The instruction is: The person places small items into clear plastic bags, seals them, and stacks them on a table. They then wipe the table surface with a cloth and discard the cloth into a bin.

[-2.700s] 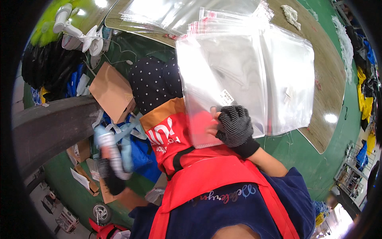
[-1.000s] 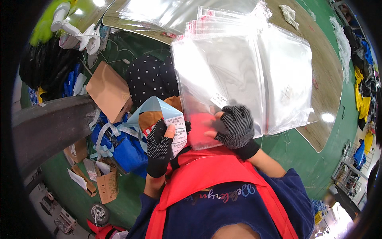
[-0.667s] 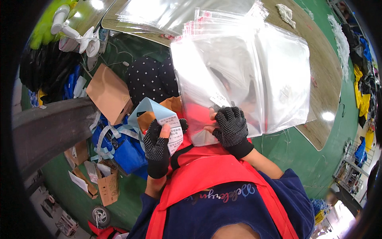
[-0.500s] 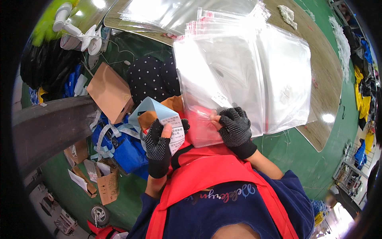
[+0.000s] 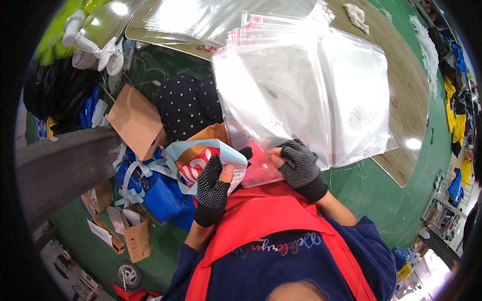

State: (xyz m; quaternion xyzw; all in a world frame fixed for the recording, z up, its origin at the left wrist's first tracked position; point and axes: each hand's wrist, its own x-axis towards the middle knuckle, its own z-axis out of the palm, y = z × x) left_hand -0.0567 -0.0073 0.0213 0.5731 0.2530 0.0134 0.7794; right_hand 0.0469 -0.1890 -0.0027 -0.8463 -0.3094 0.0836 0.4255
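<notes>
My left hand (image 5: 211, 188), in a black fingerless glove with pale grip dots, is closed on a label strip (image 5: 233, 156) with white printed labels and pale blue backing. The strip curls into a loop; a red patch with white print shows inside it. My right hand (image 5: 299, 165), gloved alike, rests over the near edge of the top clear plastic bag (image 5: 261, 95). Its bare thumb and fingertip are pinched together; what lies between them is too small to make out. A small white label (image 5: 273, 123) sticks on that bag, just above this hand.
A second stack of clear bags (image 5: 361, 100) lies alongside, on a wood-grain table (image 5: 409, 100). More clear bags (image 5: 193, 20) are at the back. To the left are a cardboard box (image 5: 134, 120), a blue bag (image 5: 165, 198), a white stand (image 5: 75, 30) and a dark beam (image 5: 70, 163).
The strip in my left hand has turned, so the labels face less toward me and the red patch shows. My right hand has shifted slightly down, still by the bag's edge.
</notes>
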